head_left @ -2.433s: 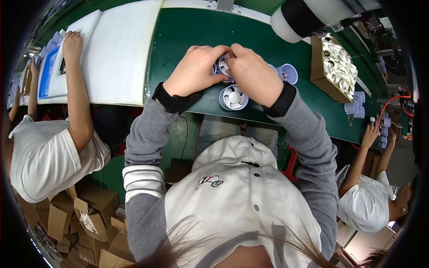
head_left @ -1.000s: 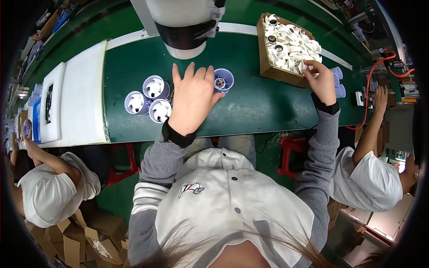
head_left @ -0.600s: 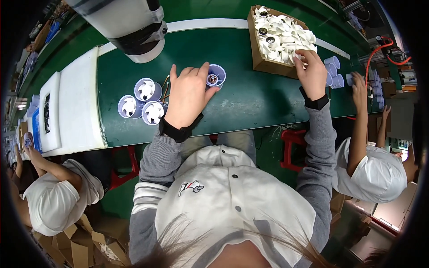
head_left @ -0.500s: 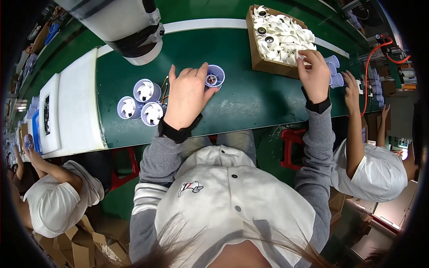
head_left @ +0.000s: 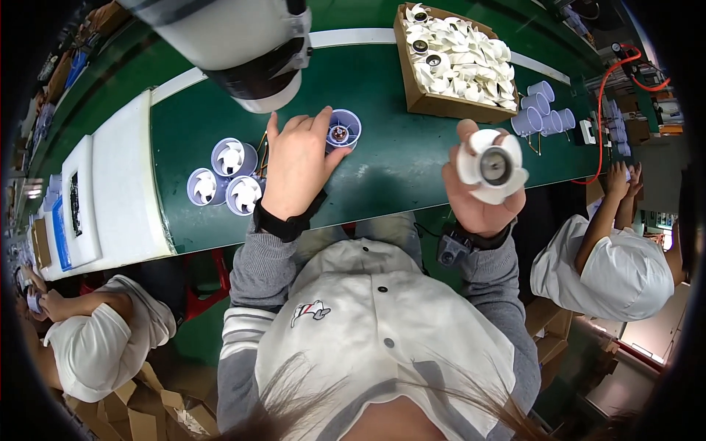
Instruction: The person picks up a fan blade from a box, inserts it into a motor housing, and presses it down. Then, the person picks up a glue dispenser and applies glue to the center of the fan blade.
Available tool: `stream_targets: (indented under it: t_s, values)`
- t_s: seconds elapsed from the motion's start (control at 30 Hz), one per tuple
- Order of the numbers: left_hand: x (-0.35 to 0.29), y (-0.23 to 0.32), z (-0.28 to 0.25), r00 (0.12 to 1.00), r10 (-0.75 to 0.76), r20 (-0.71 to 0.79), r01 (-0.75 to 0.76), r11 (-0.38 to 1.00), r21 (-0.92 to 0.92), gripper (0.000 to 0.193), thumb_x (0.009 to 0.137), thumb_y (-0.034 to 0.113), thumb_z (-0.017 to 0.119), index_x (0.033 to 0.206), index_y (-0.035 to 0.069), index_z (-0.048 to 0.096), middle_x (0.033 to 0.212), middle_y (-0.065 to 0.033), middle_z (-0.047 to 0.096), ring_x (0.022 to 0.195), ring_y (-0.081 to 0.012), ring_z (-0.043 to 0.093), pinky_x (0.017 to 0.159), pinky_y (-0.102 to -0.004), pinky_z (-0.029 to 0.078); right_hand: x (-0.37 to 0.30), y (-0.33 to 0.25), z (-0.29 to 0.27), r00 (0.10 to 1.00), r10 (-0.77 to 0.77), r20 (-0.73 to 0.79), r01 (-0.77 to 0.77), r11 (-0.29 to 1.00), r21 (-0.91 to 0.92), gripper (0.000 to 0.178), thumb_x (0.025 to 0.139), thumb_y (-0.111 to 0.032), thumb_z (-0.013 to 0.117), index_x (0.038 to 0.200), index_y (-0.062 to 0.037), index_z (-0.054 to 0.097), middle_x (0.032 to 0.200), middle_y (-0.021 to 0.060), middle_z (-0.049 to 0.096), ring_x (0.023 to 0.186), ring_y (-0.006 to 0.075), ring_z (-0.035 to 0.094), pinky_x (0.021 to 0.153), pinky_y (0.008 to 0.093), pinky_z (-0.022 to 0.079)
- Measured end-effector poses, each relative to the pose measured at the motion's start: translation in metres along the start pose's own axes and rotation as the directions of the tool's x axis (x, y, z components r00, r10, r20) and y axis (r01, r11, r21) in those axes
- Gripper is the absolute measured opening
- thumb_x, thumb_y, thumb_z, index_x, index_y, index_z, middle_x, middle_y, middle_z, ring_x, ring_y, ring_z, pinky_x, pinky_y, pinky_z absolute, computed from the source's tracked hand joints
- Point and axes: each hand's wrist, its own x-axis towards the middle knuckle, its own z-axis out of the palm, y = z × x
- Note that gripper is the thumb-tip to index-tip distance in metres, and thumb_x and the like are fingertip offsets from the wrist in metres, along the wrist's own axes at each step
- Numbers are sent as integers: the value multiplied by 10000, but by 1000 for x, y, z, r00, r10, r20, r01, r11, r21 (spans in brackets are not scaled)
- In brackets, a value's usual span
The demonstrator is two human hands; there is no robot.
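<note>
My left hand [head_left: 298, 163] rests on the green bench with thumb and forefinger closed on the side of a pale purple round motor housing [head_left: 343, 121]. The housing stands upright, open end up, with a small motor in its middle. In my raised right hand [head_left: 474, 212] is a white fan wheel [head_left: 496, 166], its dark hub facing up and fingers wrapped behind the blades. It is slightly blurred and apart from the housing. Left of my left hand stand three purple housings [head_left: 232, 158] with white fan wheels inside. A cardboard box [head_left: 460, 109] heaped with white fan wheels [head_left: 463, 62] lies farther back.
Several purple housings [head_left: 526, 122] stand at the right, near a red hose [head_left: 603, 117]. A large white cylindrical machine part [head_left: 243, 51] hangs over the back left. White foam sheets [head_left: 121, 184] cover the bench's left end. Co-workers sit on both sides.
My right hand has come from the box toward me, bringing out a fan wheel and turning palm up. The left hand stays on the housing. The right co-worker's hand has left the housings there.
</note>
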Motion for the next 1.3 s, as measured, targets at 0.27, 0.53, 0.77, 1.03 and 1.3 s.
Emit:
stream_targets:
  t_s: [0.27, 0.53, 0.77, 1.03, 1.3]
  values:
    - [4, -6, 4, 997, 34, -67, -38, 997, -65, 519, 666, 268, 777, 1089, 37, 584, 943, -111, 643, 1021, -297, 564, 968, -562, 328, 62, 28, -32, 914, 270, 303, 337, -90, -937, 175, 746, 6, 647, 918, -11, 677, 883, 97, 578, 786, 223, 615, 689, 303, 508]
    - [5, -6, 1, 998, -45, 32, 48, 994, -100, 508, 630, 300, 789, 1052, 65, 630, 1010, -127, 656, 1100, -297, 554, 989, -525, 334, 97, 40, -30, 782, 567, 258, 447, -223, -866, 190, 708, -12, 658, 897, -11, 671, 872, 101, 585, 725, 274, 613, 657, 339, 507]
    - [5, -6, 6, 999, -29, -23, 26, 991, -133, 467, 609, 283, 798, 989, 72, 626, 915, -107, 652, 1022, -275, 578, 968, -524, 349, 89, 50, -37, 788, 578, 212, 494, -388, -778, 181, 700, -96, 687, 874, -47, 684, 868, 66, 618, 759, 260, 610, 653, 370, 480]
    - [6, -5, 11, 996, -20, -92, 5, 987, -159, 405, 602, 247, 797, 910, 72, 602, 786, -69, 633, 933, -257, 587, 939, -527, 363, 57, 53, -43, 846, 382, 372, 527, -497, -689, 172, 743, -152, 671, 897, -80, 695, 977, 37, 633, 1002, 261, 550, 864, 422, 405]
    - [-10, 2, 2, 998, -5, -56, 3, 999, -42, 510, 608, 260, 791, 1042, 68, 604, 1027, -126, 615, 1101, -315, 521, 984, -534, 332, 49, 58, -48, 835, 394, 384, 545, -495, -676, 413, 749, -242, 698, 1107, -60, 605, 1212, 114, 514, 1067, 290, 531, 948, 445, 376]
